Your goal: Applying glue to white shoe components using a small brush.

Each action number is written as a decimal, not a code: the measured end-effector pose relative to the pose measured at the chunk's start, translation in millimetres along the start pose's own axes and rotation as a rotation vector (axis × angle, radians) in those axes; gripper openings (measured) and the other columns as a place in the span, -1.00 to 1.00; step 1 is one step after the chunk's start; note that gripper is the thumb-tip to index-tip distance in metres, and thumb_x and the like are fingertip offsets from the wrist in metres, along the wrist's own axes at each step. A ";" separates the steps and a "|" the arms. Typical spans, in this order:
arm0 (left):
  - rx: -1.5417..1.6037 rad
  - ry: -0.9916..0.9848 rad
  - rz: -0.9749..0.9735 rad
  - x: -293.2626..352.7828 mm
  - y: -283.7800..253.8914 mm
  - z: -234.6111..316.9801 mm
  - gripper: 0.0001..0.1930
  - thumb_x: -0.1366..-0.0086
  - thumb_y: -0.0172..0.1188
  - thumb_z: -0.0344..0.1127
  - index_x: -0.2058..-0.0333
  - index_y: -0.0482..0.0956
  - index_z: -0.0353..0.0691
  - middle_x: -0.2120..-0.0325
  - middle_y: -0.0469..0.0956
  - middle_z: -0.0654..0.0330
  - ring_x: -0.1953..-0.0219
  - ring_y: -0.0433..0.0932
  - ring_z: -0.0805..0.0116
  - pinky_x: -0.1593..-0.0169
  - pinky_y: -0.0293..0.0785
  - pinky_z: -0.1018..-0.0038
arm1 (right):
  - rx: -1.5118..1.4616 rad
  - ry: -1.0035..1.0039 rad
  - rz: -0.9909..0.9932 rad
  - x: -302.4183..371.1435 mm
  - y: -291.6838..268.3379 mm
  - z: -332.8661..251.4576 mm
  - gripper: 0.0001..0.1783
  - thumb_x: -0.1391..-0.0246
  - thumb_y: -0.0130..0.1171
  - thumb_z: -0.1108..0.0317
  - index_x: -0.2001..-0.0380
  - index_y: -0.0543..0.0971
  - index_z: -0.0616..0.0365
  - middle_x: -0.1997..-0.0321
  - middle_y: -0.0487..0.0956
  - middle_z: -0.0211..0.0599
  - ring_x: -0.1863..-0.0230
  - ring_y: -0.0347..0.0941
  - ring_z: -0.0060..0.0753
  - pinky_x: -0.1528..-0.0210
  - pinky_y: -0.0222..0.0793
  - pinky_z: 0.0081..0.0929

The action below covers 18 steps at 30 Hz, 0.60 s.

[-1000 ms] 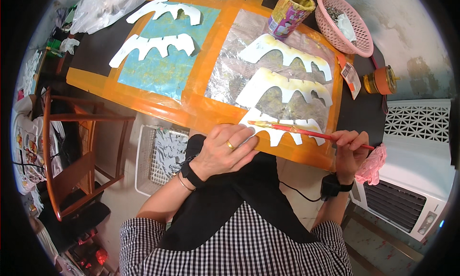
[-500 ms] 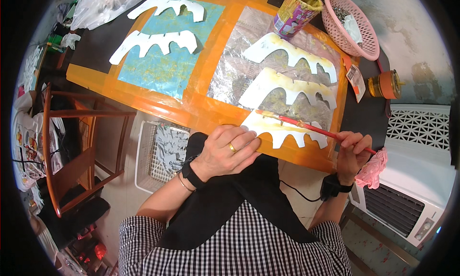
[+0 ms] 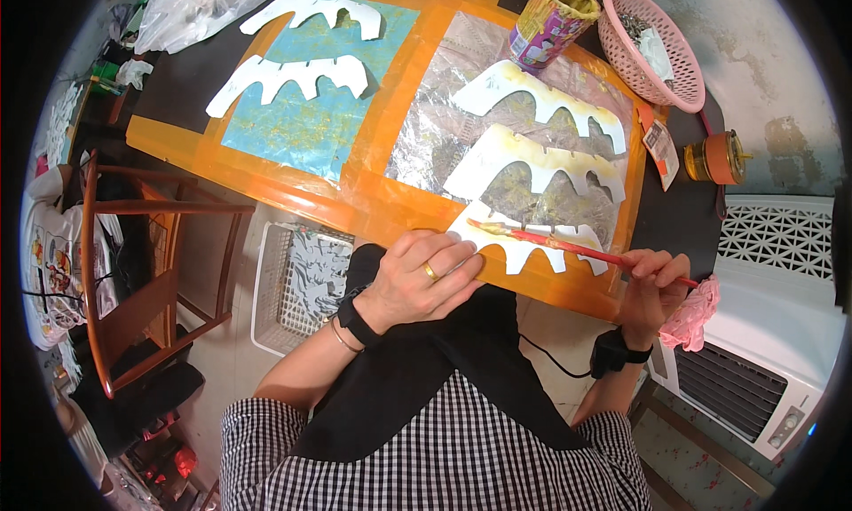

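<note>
My left hand [image 3: 428, 276] is closed at the left end of the nearest white arched cut-out [image 3: 515, 259], holding it at the table's front edge. My right hand [image 3: 655, 287] grips the red handle of a paintbrush [image 3: 581, 248]. The brush head lies across the upper part of that cut-out, where yellowish glue-like smears show. A crumpled pink cloth [image 3: 692, 318] is at the handle's end, beside my right hand. Beyond lie a middle cut-out [image 3: 484, 161] and a farther cut-out [image 3: 497, 83], both with yellowish upper edges.
Two more white cut-outs lie left on a blue sheet [image 3: 293, 138]. A smeared can [image 3: 550, 27], a pink basket [image 3: 652, 50] and an amber jar [image 3: 714, 158] stand at the far right. A white crate [image 3: 266, 311], a wooden chair [image 3: 164, 211] and a white appliance [image 3: 754, 334] flank me.
The brush head has shifted slightly left and nearer along the nearest cut-out, and the handle lies flatter. My left hand stays in place.
</note>
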<state>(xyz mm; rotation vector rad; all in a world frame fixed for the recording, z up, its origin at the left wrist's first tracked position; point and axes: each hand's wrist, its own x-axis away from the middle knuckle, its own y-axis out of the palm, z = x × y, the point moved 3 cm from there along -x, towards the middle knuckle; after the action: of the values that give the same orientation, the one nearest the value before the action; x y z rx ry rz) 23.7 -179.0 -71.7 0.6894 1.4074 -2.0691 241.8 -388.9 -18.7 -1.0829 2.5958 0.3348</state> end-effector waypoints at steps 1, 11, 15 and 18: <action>0.000 0.001 0.000 -0.2 0.2 -0.1 -0.67 0.02 0.44 -0.19 0.22 0.66 -0.04 0.19 0.59 0.34 0.18 0.55 0.34 0.10 0.45 0.39 | -0.020 -0.026 -0.024 0.3 -2.9 0.2 -0.78 -0.26 0.13 0.51 0.33 0.28 0.07 0.33 0.54 -0.21 0.16 0.59 -0.10 0.06 0.56 -0.22; 0.004 0.004 -0.001 0.3 -0.5 -0.8 -0.69 0.01 0.43 -0.21 0.24 0.67 -0.06 0.16 0.59 0.31 0.19 0.57 0.32 0.09 0.47 0.40 | 0.032 -0.032 0.002 -5.6 5.0 1.6 -0.78 -0.26 0.09 0.57 0.31 0.27 0.05 0.30 0.51 -0.27 0.14 0.56 -0.18 0.08 0.56 -0.33; 0.004 0.006 -0.005 -0.5 -1.3 0.0 -0.69 0.01 0.43 -0.21 0.23 0.67 -0.06 0.16 0.59 0.30 0.18 0.57 0.32 0.08 0.47 0.40 | 0.006 -0.049 0.031 -1.6 -3.9 -2.7 -0.79 -0.26 0.09 0.56 0.31 0.27 0.05 0.30 0.51 -0.26 0.13 0.56 -0.19 0.07 0.55 -0.34; 0.004 0.002 -0.001 1.0 -0.3 0.0 -0.68 0.01 0.43 -0.21 0.23 0.67 -0.06 0.18 0.59 0.30 0.18 0.57 0.31 0.08 0.47 0.41 | 0.001 -0.014 -0.017 1.0 -3.8 0.6 -0.82 -0.27 0.12 0.50 0.30 0.30 0.08 0.32 0.56 -0.17 0.16 0.61 -0.09 0.08 0.60 -0.21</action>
<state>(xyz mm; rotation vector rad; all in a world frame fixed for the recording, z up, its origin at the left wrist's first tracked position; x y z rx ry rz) 22.8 -179.0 -72.2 0.6931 1.4055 -2.0724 244.0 -392.0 -19.9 -1.0975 2.5732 0.3353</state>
